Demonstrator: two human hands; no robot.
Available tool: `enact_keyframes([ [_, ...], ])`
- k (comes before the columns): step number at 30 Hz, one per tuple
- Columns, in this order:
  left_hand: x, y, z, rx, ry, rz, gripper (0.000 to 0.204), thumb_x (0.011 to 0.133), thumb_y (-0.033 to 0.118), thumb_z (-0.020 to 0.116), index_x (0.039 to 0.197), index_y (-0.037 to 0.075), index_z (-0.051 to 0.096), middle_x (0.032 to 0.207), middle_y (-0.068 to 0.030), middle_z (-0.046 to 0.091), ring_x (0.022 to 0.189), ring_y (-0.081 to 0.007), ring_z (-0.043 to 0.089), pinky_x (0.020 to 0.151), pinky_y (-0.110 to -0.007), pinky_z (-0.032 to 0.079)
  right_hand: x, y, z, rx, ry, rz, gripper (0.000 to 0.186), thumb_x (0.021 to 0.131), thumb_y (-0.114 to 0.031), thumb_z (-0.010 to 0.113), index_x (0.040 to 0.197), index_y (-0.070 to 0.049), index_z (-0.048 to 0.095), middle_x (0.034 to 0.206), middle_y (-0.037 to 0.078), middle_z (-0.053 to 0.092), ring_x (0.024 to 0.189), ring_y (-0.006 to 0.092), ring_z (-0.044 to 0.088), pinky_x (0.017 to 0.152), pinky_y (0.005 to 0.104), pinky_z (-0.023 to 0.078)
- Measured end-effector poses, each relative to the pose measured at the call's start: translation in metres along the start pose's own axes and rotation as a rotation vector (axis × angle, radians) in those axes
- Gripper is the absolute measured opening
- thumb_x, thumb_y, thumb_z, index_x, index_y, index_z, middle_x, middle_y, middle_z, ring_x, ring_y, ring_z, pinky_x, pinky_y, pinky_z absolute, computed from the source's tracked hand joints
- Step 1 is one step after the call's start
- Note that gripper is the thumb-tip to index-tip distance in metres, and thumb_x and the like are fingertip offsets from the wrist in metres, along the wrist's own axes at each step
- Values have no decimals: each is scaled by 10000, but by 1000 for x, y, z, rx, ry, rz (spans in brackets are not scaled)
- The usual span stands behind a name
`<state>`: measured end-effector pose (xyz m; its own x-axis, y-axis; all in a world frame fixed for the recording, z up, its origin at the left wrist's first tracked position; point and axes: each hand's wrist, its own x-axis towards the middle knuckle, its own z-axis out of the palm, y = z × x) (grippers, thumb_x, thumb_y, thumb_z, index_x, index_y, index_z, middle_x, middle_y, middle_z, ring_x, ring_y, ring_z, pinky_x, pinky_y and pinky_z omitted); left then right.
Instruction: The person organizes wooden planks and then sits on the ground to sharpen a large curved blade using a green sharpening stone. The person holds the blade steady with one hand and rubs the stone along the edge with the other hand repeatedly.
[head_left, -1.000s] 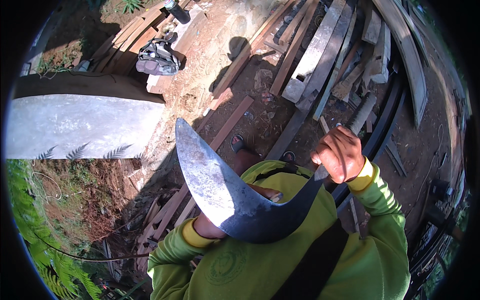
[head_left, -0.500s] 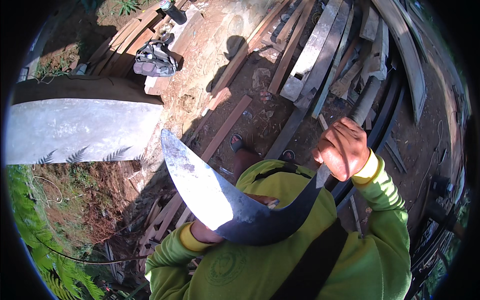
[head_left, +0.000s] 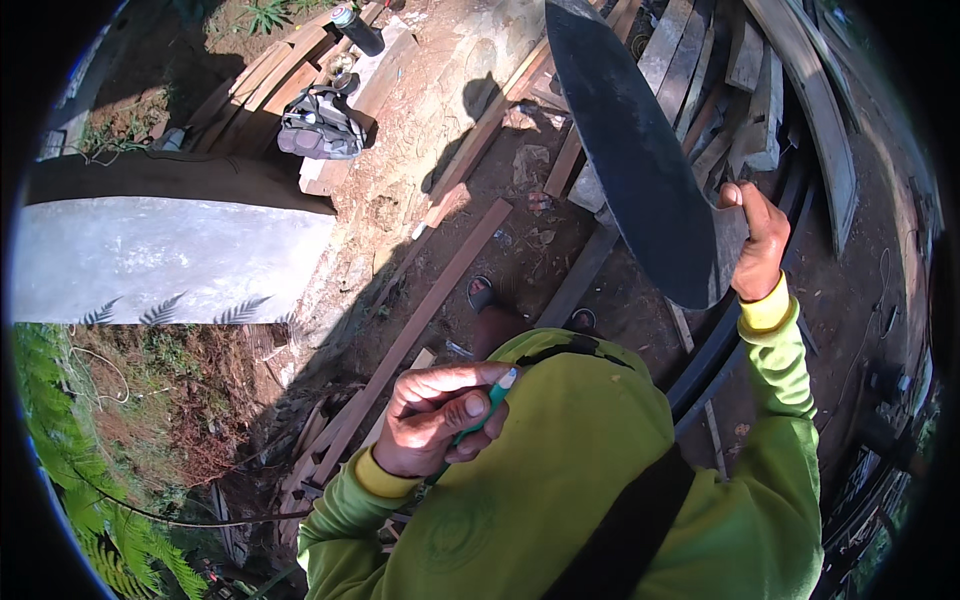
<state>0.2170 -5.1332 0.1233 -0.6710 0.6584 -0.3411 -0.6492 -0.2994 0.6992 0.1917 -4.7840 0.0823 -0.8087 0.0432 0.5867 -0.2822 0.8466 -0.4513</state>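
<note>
In my right hand (head_left: 760, 238) is a big curved machete (head_left: 640, 150), gripped around the narrow end at the base of its broad, dark blade. The blade points up and to the far left, its tip reaching the top edge of the view; the handle's far end cannot be made out. Close in front of my chest, my left hand (head_left: 440, 415) pinches a green pencil (head_left: 482, 412) between thumb and fingers. Its pale, pared end with a bluish tip points up and to the right. Blade and pencil are well apart.
Several long timber planks (head_left: 665, 50) lie at the far right, and a reddish board (head_left: 430, 315) slants across the ground. A grey bag (head_left: 325, 130) and a dark bottle (head_left: 358, 32) rest on timber at far left. A pale slab (head_left: 170, 255) lies left, near ferns (head_left: 80, 460).
The machete has swung up and away to the right, off the front of my left hand. The left hand, mostly hidden before, now shows the pencil and is raised slightly.
</note>
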Motion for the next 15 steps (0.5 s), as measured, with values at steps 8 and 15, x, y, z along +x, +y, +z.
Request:
enact_keyframes([
  [8, 7, -5, 2, 47, 48, -58, 254, 899, 68, 517, 1143, 10, 558, 769, -136, 599, 501, -103, 490, 408, -210, 350, -42, -25, 27, 145, -199, -202, 303, 454, -75, 627, 745, -43, 551, 655, 68, 528, 587, 263, 566, 520, 348, 445],
  [15, 4, -20, -11, -38, -138, -6, 529, 874, 255, 535, 1235, -112, 410, 1231, -267, 484, 1139, -336, 497, 973, -419, 409, -40, -49, 30, 185, -270, -447, 184, 531, -138, 622, 695, -73, 569, 630, 49, 500, 549, 205, 530, 511, 321, 415],
])
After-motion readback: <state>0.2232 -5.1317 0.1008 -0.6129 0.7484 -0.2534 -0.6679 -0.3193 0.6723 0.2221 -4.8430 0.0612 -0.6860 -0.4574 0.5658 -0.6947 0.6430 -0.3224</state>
